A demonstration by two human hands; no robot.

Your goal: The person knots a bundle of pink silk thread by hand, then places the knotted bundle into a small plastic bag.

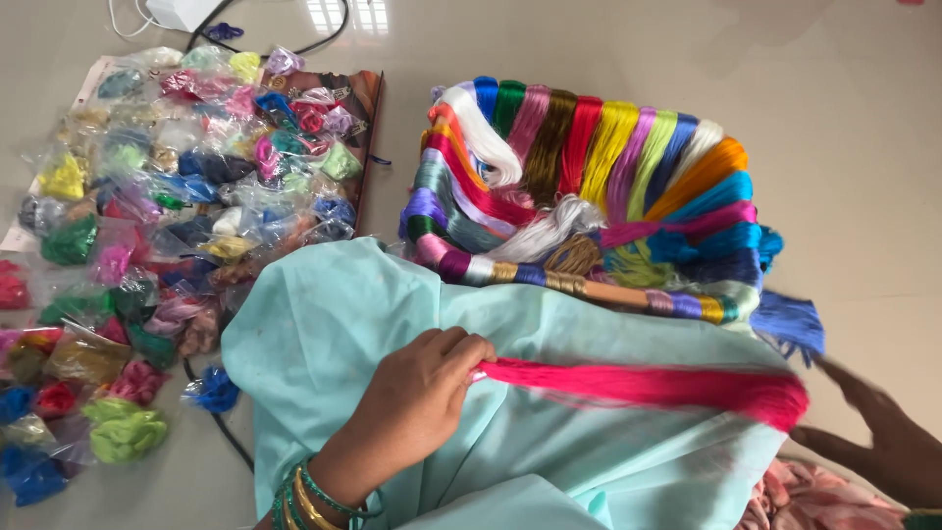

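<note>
**Pink skein stretched across the cloth**

Our left hand (pixel 417 393) has its fingers closed on one end of the pink thread skein (pixel 648 385), whose long axis runs toward 3 o'clock over the pale green cloth (pixel 392 304). Our right hand (pixel 888 437), fingers spread and blurred, sits just beside the far end, gripping nothing we can see.

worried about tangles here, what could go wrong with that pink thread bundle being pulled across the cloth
1. The left hand pinches only one end of the pink thread bundle; the loose far end near the blurred right hand may fray or knot.
2. Strands could snag on the folds of the light green cloth.
3. The thread-wrapped frame lies close, so loose strands might catch there.
</note>
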